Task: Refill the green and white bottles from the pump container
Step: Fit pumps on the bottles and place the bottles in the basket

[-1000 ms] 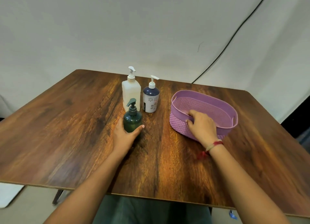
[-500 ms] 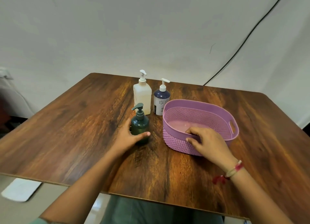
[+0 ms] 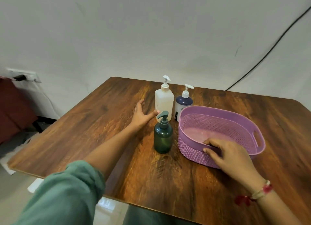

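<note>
"So, which hand has hold of something?"

"Right hand [image 3: 230, 155]. Its fingers are curled over the near rim of the basket [image 3: 190, 149], with the thumb against the outside wall, so the rim is pinched between them."

"And the left?"

"Left hand [image 3: 142, 115] holds nothing. Its fingers are spread wide and straight, back of the hand up, over the table [image 3: 84, 132]. The thumb stretches toward the white bottle [image 3: 164, 103] and its tip is right at that bottle's lower left edge. I cannot tell whether it touches."

"Where is the green bottle?"

"Green bottle [image 3: 163, 138] stands upright on the table, free of both hands. It sits between the left forearm and the basket, just beside the basket's left end. Its pump spout points left, toward the thumb."

"And the other two?"

"The white bottle stands upright behind the green one, farther from the person. The blue bottle [image 3: 183, 105], with a white pump, stands just to the white one's right — the basket's far rim hides part of its lower side."

"Anything farther out?"

"A green sleeve [image 3: 67, 191] is bunched at the left elbow, and a red and cream band [image 3: 262, 191] circles the right wrist. A black cable [image 3: 269, 52] runs down the wall to the table's far edge — and a socket [image 3: 23, 75] sits on the wall at the far left."
</note>
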